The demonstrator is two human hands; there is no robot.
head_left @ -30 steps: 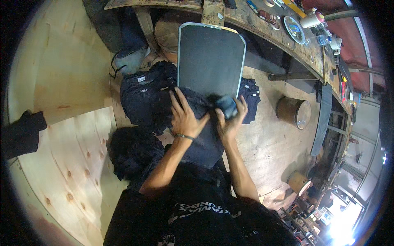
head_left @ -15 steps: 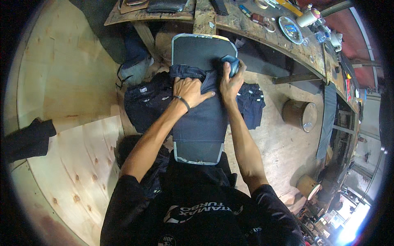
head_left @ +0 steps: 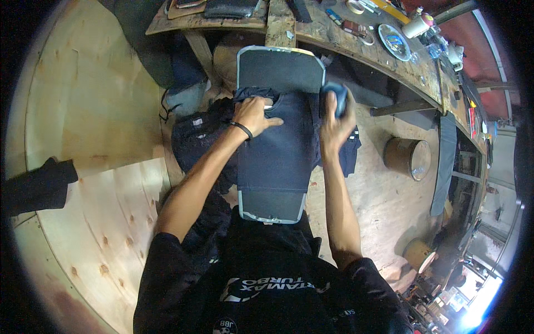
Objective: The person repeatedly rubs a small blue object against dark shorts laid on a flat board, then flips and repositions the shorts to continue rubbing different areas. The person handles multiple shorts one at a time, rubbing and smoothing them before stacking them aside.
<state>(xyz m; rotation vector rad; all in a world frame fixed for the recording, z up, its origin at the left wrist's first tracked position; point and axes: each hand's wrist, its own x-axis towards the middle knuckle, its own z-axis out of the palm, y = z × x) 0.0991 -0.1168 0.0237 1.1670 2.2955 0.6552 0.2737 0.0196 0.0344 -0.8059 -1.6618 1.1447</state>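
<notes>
A dark denim garment is drawn over a long dark board with a worn pale rim, its bunched upper edge toward the board's far end. My left hand, a dark band on the wrist, grips that upper edge at the left. Its fingers curl into the cloth and its thumb points right; a small whitish patch shows by the fingertips. Beyond the board's right edge, my right hand is closed round a palm-sized blue block. Motion blurs the block, so its exact kind does not show.
More dark garments lie beneath the board, on both sides. A wooden workbench runs across the far side, bearing a round tray and a thread cone. On the floor to the right are a brown drum and a smaller one.
My right hand has swung right with the blue block, off the garment and past the board's edge. My left hand stays at the upper edge, its fingers tucked further into the cloth.
</notes>
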